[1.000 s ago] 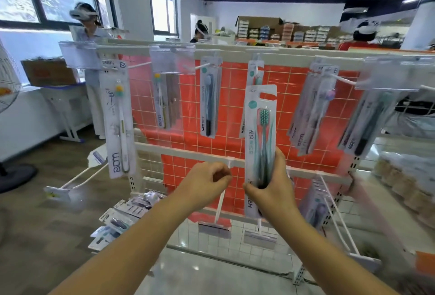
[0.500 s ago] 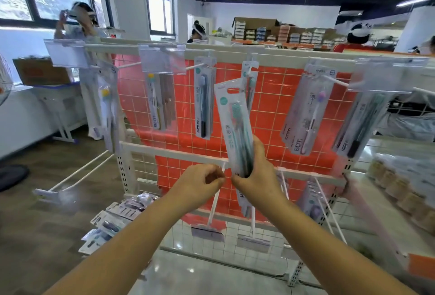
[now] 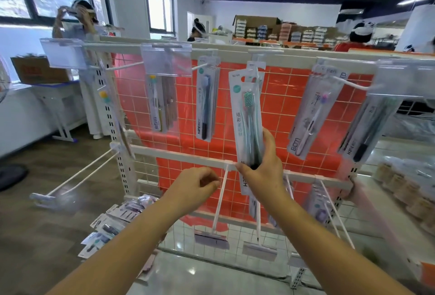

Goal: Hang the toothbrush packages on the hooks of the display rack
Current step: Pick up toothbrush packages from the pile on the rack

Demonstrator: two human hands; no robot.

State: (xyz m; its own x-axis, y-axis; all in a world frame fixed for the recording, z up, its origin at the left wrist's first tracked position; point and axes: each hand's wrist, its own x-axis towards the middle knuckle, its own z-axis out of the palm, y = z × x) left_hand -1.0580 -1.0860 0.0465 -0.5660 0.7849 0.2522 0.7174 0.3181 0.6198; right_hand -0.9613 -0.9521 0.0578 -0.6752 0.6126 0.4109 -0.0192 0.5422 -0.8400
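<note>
My right hand (image 3: 261,170) grips the lower end of a toothbrush package (image 3: 247,113) with a green brush, held upright in front of the display rack (image 3: 179,155). Its top slot sits just under the middle upper hook (image 3: 255,64), where another package hangs behind it. My left hand (image 3: 195,186) hovers with curled fingers holding nothing, just left of a lower hook (image 3: 220,198). More packages hang on upper hooks: a yellow one (image 3: 157,104), a dark one (image 3: 206,106), a pink one (image 3: 313,115) and a black one (image 3: 367,127).
Loose packages (image 3: 110,221) lie on the floor at the rack's lower left. Long empty hooks (image 3: 77,177) stick out to the left. Another person's hand (image 3: 353,188) holds the rack's right end. Bagged goods (image 3: 404,184) lie at the right. People stand behind the rack.
My right hand has lifted the green package up and right, from tilted left to nearly upright under the middle upper hook. My left hand has stayed by the lower hook.
</note>
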